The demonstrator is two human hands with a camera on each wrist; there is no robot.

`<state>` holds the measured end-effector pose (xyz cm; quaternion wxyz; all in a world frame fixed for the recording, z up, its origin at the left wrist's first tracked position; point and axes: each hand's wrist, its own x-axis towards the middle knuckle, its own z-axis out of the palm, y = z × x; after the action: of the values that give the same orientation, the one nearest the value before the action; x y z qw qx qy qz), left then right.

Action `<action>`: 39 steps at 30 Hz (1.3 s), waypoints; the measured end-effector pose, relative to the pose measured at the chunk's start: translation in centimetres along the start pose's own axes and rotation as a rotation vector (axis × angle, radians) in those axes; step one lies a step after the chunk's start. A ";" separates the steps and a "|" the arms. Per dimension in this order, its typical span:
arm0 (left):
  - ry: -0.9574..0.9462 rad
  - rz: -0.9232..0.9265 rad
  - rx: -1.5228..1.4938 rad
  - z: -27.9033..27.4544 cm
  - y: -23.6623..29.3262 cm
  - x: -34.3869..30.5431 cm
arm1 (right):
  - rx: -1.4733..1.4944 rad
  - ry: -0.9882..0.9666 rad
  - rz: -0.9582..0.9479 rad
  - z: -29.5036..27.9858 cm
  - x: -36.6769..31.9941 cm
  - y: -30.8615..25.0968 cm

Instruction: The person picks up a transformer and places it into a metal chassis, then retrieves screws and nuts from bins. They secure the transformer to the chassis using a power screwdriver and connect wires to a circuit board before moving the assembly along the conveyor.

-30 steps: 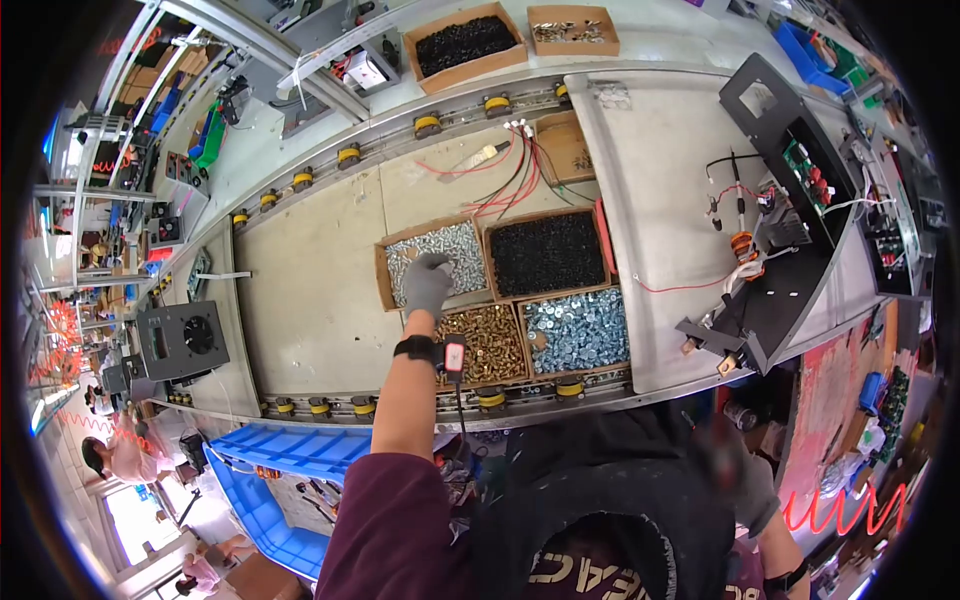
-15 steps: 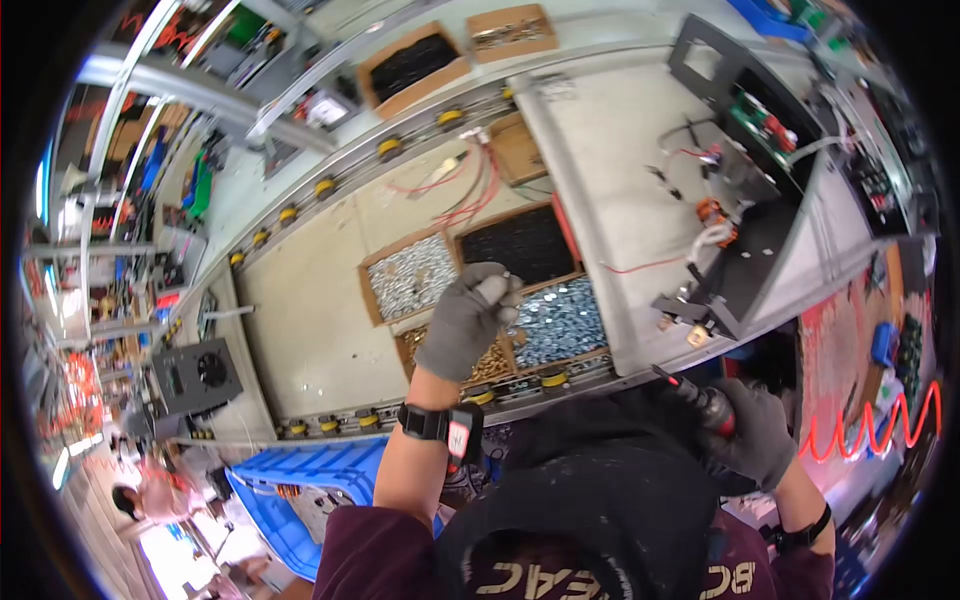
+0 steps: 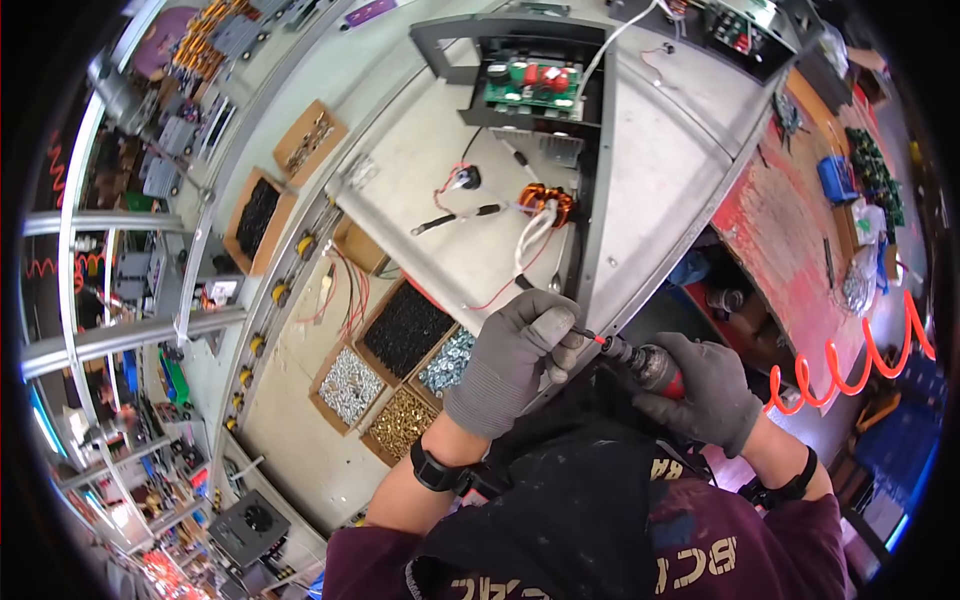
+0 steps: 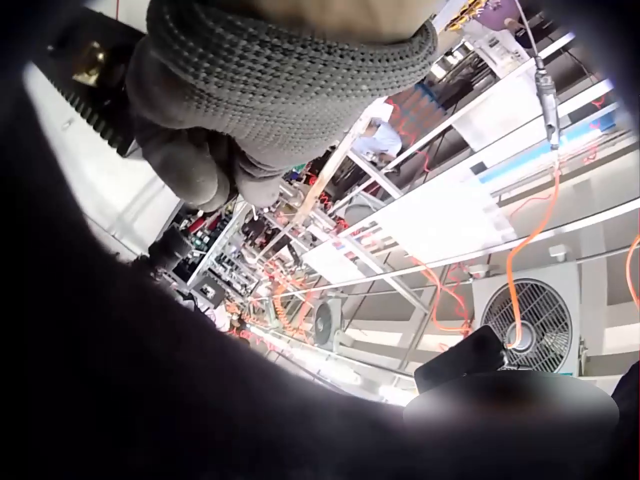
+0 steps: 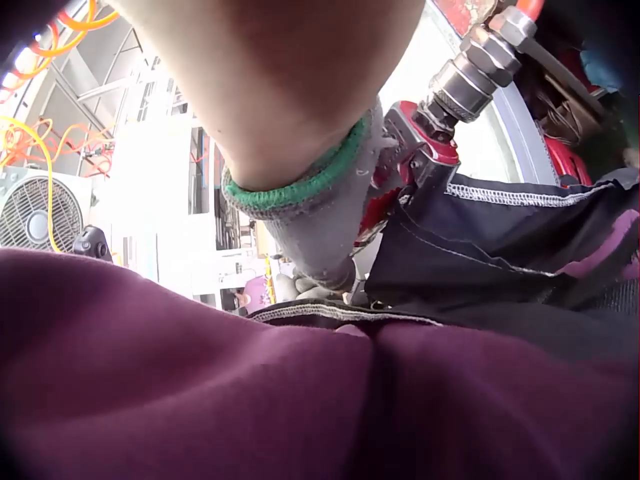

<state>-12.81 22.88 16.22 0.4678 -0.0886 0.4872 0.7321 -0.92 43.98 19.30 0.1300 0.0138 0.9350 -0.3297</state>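
Note:
The gloved left hand (image 3: 515, 360) (image 4: 270, 95) has curled fingers around the tip of a dark bit in the head view; a small fastener seems pinched there, mostly hidden by thumb and fingers. The gloved right hand (image 3: 712, 395) (image 5: 320, 225) grips a red and black power driver (image 3: 655, 370) (image 5: 425, 140), its bit pointing left at the left fingertips. Just left of the left hand are boxes of silver screws (image 3: 348, 388), black screws (image 3: 405, 325), brass-coloured screws (image 3: 402, 422) and bluish fasteners (image 3: 445, 362).
Beyond the hands, a dark metal housing (image 3: 592, 210) holds a green circuit board (image 3: 530, 85), with a copper coil (image 3: 545, 203) and loose cables beside it. A red coiled hose (image 3: 850, 375) hangs right. A grey fan unit (image 3: 248, 527) stands lower left.
The left hand has left the silver screws, moving right to the driver's bit. The right hand has brought the driver inward and up. The head view has turned toward the housing.

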 end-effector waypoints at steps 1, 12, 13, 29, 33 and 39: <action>0.032 0.012 0.002 0.8 0.1 0.4 | -0.002 0.009 0.001 -0.2 0.0 0.4; 0.047 0.136 -0.052 4.6 -0.4 2.8 | 0.088 -0.012 0.015 -2.1 0.9 4.0; 0.033 0.078 0.109 5.0 0.3 2.6 | 0.094 -0.002 -0.003 -2.2 1.0 4.5; 0.506 0.055 1.469 -11.9 0.9 13.6 | 0.097 -0.193 0.137 -1.0 8.9 13.4; 0.359 -0.292 1.762 -12.1 3.1 18.0 | 0.105 -0.230 0.127 -1.2 10.1 13.0; 0.146 -0.003 1.582 -13.9 1.3 19.5 | 0.119 -0.345 0.148 -1.7 11.1 13.2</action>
<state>-28.97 23.35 -1.43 0.3599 0.2218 0.8920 0.1602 -10.59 54.72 9.65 0.3113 0.0334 0.8740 -0.3716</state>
